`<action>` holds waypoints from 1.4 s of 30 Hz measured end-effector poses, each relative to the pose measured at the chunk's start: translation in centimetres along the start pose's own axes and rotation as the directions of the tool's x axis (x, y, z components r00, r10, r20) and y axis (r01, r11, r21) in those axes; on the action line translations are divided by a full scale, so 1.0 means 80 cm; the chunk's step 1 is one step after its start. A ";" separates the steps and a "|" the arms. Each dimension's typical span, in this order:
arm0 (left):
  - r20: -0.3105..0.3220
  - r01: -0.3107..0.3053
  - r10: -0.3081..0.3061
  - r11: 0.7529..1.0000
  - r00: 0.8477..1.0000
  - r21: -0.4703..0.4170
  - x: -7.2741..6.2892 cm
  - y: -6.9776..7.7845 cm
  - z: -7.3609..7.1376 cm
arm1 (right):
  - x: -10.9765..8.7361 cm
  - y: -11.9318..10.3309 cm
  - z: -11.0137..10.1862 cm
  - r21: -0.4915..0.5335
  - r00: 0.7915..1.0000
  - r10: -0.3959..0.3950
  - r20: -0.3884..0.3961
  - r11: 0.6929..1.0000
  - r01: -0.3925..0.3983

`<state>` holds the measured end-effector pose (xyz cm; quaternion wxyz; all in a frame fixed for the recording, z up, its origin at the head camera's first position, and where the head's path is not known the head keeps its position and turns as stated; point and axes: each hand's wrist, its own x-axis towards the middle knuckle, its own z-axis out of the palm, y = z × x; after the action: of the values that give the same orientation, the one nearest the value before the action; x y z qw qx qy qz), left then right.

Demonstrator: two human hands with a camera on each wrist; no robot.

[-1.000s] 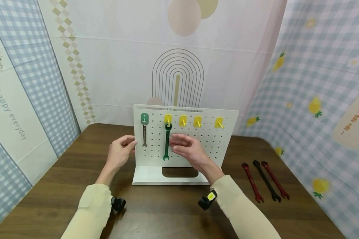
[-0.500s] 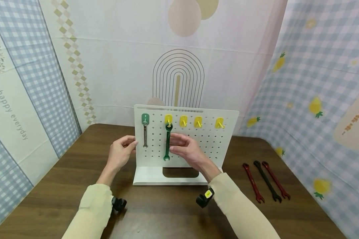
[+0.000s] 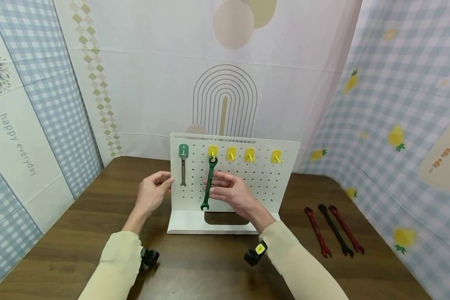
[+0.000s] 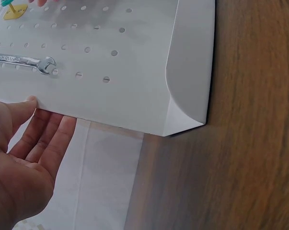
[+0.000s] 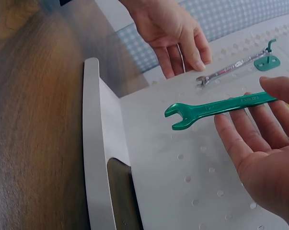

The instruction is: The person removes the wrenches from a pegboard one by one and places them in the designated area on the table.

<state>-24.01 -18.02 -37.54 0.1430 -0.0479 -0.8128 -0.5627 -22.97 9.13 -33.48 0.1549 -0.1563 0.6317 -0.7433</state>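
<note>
My left hand [image 3: 152, 190] pinches the left edge of the white pegboard [image 4: 134, 96], thumb in front and fingers behind. On the second hook from the left, a yellow one [image 3: 212, 151], hangs a green combination wrench [image 5: 221, 106] by its ring end. My right hand [image 3: 234, 192] holds this wrench between thumb and fingers, and its open end swings out to the lower left. Left of it, a smaller silver wrench [image 3: 183, 173] hangs from a green hook [image 5: 267, 63]. In the right wrist view the green wrench's ring end is hidden behind the thumb.
Three yellow hooks on the board, such as the rightmost hook [image 3: 276, 157], bear nothing. On the wooden table [image 3: 202, 266] at the right lie a red wrench [image 3: 318, 233], a black wrench [image 3: 336, 230] and another red wrench [image 3: 346, 229]. Patterned cloth hangs behind and at both sides.
My right hand has moved left from beside the green wrench and taken hold of it. The wrench's lower end has tilted left. My left hand stays on the board's edge.
</note>
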 end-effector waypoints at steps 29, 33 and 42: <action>0.013 0.006 -0.006 1.000 1.000 0.012 -0.003 0.002 -0.001 | -0.015 -0.008 0.019 -0.109 0.996 -0.031 -0.079 0.994 0.022; 0.008 0.003 -0.003 1.000 1.000 0.011 -0.002 0.000 -0.001 | -0.016 -0.008 0.020 -0.109 0.996 -0.031 -0.084 0.994 0.022; 0.004 0.001 -0.001 1.000 1.000 0.009 -0.002 -0.001 0.000 | -0.017 -0.013 0.022 -0.110 0.996 -0.029 -0.088 0.994 0.020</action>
<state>-23.85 -18.05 -37.66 0.1413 -0.0481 -0.8158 -0.5588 -21.05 8.28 -32.22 0.1087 -0.1390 0.6757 -0.7157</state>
